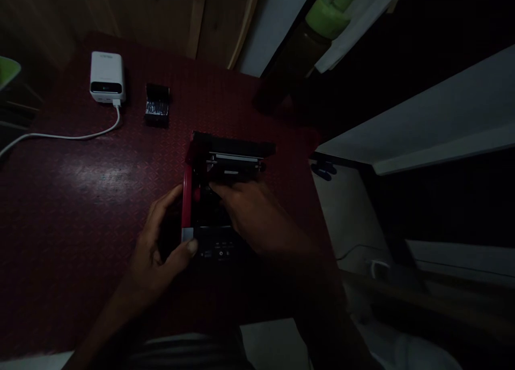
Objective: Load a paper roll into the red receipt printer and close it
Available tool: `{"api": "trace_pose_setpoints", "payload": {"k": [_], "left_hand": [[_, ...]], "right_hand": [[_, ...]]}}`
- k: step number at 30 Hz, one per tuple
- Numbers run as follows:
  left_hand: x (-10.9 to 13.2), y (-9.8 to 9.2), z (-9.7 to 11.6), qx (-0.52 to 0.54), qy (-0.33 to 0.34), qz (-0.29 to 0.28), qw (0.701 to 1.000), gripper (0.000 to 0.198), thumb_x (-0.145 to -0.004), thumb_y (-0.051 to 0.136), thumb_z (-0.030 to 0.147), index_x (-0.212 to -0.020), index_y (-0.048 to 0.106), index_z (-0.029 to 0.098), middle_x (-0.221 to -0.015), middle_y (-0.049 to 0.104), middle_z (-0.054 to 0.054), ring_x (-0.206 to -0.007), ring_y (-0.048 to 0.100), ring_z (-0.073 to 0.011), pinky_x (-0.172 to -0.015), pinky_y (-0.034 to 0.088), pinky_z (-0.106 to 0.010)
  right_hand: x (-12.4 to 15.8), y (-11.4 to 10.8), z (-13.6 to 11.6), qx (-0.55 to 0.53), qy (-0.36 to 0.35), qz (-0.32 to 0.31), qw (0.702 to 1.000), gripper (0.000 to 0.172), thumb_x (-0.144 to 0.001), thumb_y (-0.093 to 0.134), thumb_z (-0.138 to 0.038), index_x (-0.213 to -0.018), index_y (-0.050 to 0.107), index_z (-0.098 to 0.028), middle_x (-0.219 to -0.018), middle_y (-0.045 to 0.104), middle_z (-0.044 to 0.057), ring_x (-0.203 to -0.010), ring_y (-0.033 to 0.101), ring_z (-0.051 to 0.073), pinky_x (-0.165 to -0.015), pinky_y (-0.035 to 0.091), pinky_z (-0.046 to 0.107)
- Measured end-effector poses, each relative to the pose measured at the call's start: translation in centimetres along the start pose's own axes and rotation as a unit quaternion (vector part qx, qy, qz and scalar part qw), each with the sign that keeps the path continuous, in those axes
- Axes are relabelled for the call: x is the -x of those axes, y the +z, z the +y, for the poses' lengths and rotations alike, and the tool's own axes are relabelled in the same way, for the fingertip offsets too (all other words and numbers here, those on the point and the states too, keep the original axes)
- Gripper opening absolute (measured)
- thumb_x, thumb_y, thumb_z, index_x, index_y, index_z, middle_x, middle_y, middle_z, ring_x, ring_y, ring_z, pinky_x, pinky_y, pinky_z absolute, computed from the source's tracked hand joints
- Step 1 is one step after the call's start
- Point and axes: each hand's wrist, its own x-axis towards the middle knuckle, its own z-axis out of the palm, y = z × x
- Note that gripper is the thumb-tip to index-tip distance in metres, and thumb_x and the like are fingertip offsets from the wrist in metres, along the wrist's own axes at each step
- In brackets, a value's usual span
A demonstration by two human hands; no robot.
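A boxy black plastic device (pixel 227 169) with a glossy red side strip (pixel 186 198) sits at the centre of a dark red table (pixel 80 209), whose surface is textured with a fine raised diamond pattern. The left hand (pixel 155 252) curves around the device's near left corner, with the thumb pressed on the front edge and the fingers beside the red strip. The right hand (pixel 249 212) lies over the device's dark middle, fingers loosely spread; whether they grip anything is hard to tell in the shadow. Farther away on the table lie a smooth white rectangular power bank (pixel 107 78), its white cable (pixel 68 137) curving left, and a small, flat black packet (pixel 156 105).
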Motion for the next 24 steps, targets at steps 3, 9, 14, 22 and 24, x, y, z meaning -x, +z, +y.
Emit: {"api": "trace_pose_setpoints", "payload": {"k": [3,9,14,22,24], "left_hand": [[-0.1,0.1,-0.4,0.004,0.012,0.010,1.000,0.076,-0.100,0.080,0.051,-0.170,0.055,0.037,-0.172,0.058,-0.009,-0.163,0.051,-0.0409,-0.136,0.041,-0.062],[0.2,-0.4,0.5,0.041,-0.032,-0.003,0.999,0.074,-0.099,0.081,0.053,-0.167,0.059,0.038,-0.171,0.061,-0.008,-0.161,0.054,-0.0431,-0.133,0.046,-0.062],[-2.2,-0.6,1.6,0.026,-0.010,0.050,0.998,0.065,-0.103,0.074,0.062,-0.162,0.066,0.036,-0.169,0.063,-0.008,-0.160,0.055,-0.0417,-0.129,0.050,-0.058],[-9.3,1.2,5.7,-0.002,0.095,0.103,0.990,0.050,-0.118,0.052,0.057,-0.118,0.080,0.015,-0.139,0.078,-0.004,-0.140,0.067,-0.0300,-0.119,0.049,-0.041],[-8.6,1.5,5.9,0.023,0.094,0.113,0.989,0.038,-0.112,0.065,0.050,-0.096,0.077,0.018,-0.139,0.079,-0.003,-0.148,0.064,-0.0300,-0.125,0.046,-0.041]], "right_hand": [[1.8,-0.1,0.8,-0.077,-0.081,0.022,0.993,0.053,-0.102,0.053,0.005,-0.141,0.077,-0.021,-0.141,0.082,0.010,-0.132,0.075,0.025,-0.114,0.058,0.042],[4.9,-0.2,0.9,-0.170,-0.153,0.100,0.968,0.030,-0.111,0.062,-0.009,-0.120,0.085,-0.026,-0.120,0.087,0.003,-0.116,0.077,0.021,-0.105,0.063,0.040],[5.4,1.2,0.9,-0.166,-0.179,0.169,0.955,0.027,-0.113,0.058,-0.010,-0.106,0.083,-0.018,-0.101,0.084,0.006,-0.099,0.075,0.021,-0.096,0.064,0.037],[6.6,3.6,-0.5,-0.031,-0.163,0.353,0.921,0.021,-0.108,0.066,-0.003,-0.111,0.083,-0.015,-0.104,0.086,0.009,-0.104,0.077,0.023,-0.093,0.066,0.038],[7.1,3.7,-1.3,0.037,-0.132,0.368,0.920,0.022,-0.109,0.067,-0.006,-0.112,0.084,-0.019,-0.114,0.089,0.008,-0.116,0.078,0.024,-0.098,0.066,0.040]]}}
